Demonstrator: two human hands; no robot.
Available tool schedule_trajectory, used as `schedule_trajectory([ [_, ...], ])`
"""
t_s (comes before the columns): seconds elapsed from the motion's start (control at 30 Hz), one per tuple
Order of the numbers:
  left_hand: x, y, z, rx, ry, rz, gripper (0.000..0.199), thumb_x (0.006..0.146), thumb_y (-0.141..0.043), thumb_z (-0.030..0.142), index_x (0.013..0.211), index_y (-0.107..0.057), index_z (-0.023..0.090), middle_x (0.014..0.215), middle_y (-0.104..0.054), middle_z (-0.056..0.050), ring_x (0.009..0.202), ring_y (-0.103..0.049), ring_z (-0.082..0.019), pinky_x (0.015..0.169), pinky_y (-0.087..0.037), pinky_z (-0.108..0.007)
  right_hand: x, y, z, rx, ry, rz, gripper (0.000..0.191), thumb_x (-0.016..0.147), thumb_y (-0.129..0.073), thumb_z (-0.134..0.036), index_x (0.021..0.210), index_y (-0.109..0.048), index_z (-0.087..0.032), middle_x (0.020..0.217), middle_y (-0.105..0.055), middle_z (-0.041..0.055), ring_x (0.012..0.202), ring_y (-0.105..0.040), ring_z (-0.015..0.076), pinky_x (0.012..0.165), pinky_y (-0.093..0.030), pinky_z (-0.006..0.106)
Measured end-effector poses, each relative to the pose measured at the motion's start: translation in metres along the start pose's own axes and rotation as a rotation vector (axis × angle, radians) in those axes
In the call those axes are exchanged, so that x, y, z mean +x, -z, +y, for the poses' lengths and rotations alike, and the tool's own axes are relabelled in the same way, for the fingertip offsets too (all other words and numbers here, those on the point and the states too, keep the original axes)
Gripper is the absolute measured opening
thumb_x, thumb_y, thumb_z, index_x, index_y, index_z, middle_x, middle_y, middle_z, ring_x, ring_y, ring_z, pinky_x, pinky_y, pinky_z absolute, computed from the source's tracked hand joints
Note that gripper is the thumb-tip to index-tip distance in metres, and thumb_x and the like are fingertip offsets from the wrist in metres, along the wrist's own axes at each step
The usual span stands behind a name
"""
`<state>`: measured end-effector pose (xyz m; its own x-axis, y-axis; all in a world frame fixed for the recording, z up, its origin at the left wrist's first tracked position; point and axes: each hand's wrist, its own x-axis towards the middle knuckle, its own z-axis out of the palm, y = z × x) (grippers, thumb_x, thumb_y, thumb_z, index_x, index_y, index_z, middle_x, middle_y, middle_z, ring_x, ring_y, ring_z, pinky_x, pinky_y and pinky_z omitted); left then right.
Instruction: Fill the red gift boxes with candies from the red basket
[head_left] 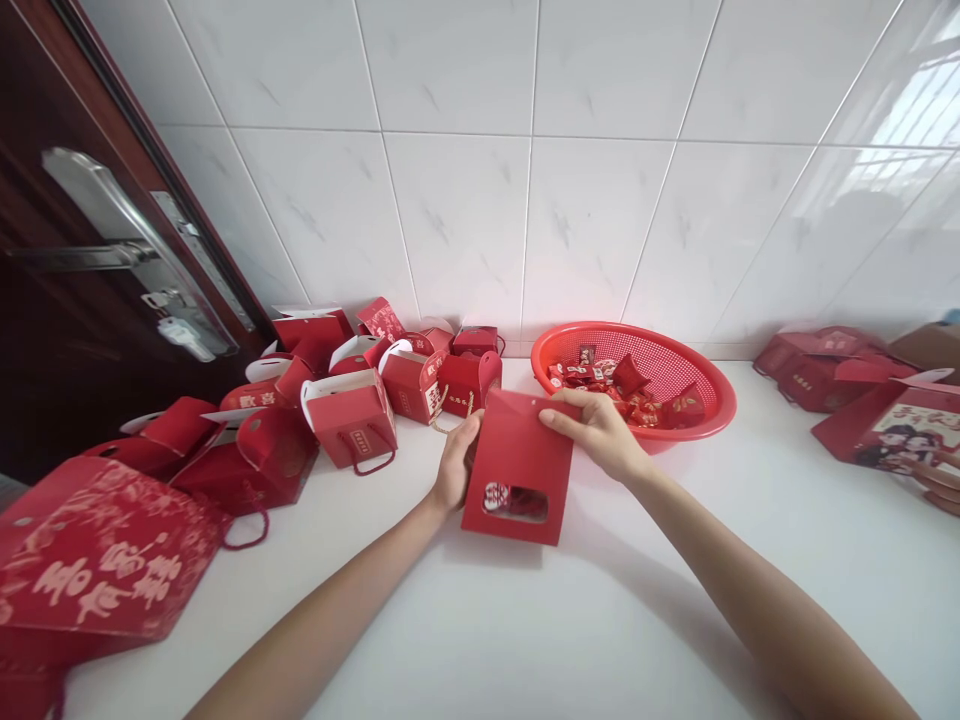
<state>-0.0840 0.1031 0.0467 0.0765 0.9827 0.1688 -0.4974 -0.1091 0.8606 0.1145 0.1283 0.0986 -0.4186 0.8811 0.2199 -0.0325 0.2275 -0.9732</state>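
Observation:
Between my hands is a red gift box (517, 450) with a cut-out window near its lower edge, through which a white-and-red pattern and something dark red show. It is tilted above the white table. My left hand (455, 465) grips its left side, fingers partly hidden behind it. At the upper right corner, my right hand (596, 430) pinches the top edge between thumb and fingers. Just behind my right hand stands a red plastic basket (716, 385) holding small red-wrapped packets (630, 375).
Several red gift boxes (352, 415) crowd the table's left side, some with open tops and cords. A large red box (105, 560) lies nearest on the left. More boxes (825, 370) stand at the right, where another person's hand (937, 480) touches one. Behind is a tiled wall (457, 220).

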Motion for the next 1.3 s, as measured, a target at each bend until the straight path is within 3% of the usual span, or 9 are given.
schedule_trajectory([
  [0.13, 0.008, 0.009, 0.0, -0.102, 0.039, 0.13, 0.046, 0.077, -0.07, 0.061, 0.095, -0.074, 0.019, 0.094, -0.079, -0.006, 0.093, -0.072, -0.026, 0.083, -0.054, -0.035, -0.002, 0.008, -0.019, 0.076, 0.123, 0.293, 0.034, 0.076, -0.08, -0.052, 0.085, -0.07, -0.02, 0.083, -0.071, 0.004, 0.076, -0.066, 0.0199, 0.066, -0.055, 0.031],
  [0.3, 0.014, 0.015, -0.003, -0.064, 0.079, 0.206, 0.034, 0.082, -0.065, 0.051, 0.087, -0.074, 0.018, 0.086, -0.078, -0.006, 0.082, -0.071, -0.023, 0.067, -0.051, -0.03, -0.007, 0.017, -0.034, -0.038, 0.26, 0.444, 0.029, 0.078, -0.078, -0.049, 0.082, -0.071, -0.021, 0.077, -0.066, 0.0021, 0.07, -0.061, 0.0173, 0.059, -0.052, 0.029],
  [0.63, 0.007, 0.007, -0.009, -0.017, 0.13, 0.179, 0.023, 0.082, -0.063, 0.042, 0.079, -0.07, 0.021, 0.079, -0.076, -0.003, 0.076, -0.07, -0.022, 0.064, -0.052, -0.031, -0.006, 0.016, -0.032, -0.035, 0.234, 0.416, 0.031, 0.079, -0.078, -0.05, 0.08, -0.069, -0.02, 0.074, -0.061, 0.0007, 0.066, -0.057, 0.0152, 0.056, -0.05, 0.027],
  [1.03, 0.007, 0.01, -0.017, 0.011, 0.119, 0.146, 0.026, 0.079, -0.066, 0.045, 0.071, -0.066, 0.021, 0.064, -0.069, -0.002, 0.061, -0.063, -0.02, 0.057, -0.048, -0.031, -0.01, 0.013, -0.031, -0.179, 0.301, 0.472, 0.028, 0.085, -0.072, -0.05, 0.082, -0.068, -0.022, 0.079, -0.063, 0.0044, 0.073, -0.06, 0.0212, 0.06, -0.052, 0.033],
  [1.17, 0.005, 0.01, -0.016, 0.008, 0.121, 0.12, 0.03, 0.08, -0.065, 0.05, 0.076, -0.069, 0.02, 0.066, -0.07, -0.004, 0.066, -0.066, -0.022, 0.059, -0.049, -0.032, -0.009, 0.014, -0.031, -0.166, 0.287, 0.444, 0.03, 0.084, -0.072, -0.051, 0.082, -0.068, -0.022, 0.08, -0.064, 0.0044, 0.073, -0.062, 0.0211, 0.06, -0.053, 0.033],
  [1.3, 0.002, 0.009, -0.014, -0.017, 0.101, 0.012, 0.045, 0.08, -0.064, 0.063, 0.09, -0.074, 0.02, 0.089, -0.078, -0.008, 0.089, -0.07, -0.028, 0.072, -0.054, -0.038, -0.007, 0.017, -0.03, -0.208, 0.29, 0.423, 0.031, 0.083, -0.073, -0.053, 0.081, -0.069, -0.022, 0.078, -0.065, 0.0037, 0.072, -0.062, 0.0205, 0.059, -0.052, 0.032],
])
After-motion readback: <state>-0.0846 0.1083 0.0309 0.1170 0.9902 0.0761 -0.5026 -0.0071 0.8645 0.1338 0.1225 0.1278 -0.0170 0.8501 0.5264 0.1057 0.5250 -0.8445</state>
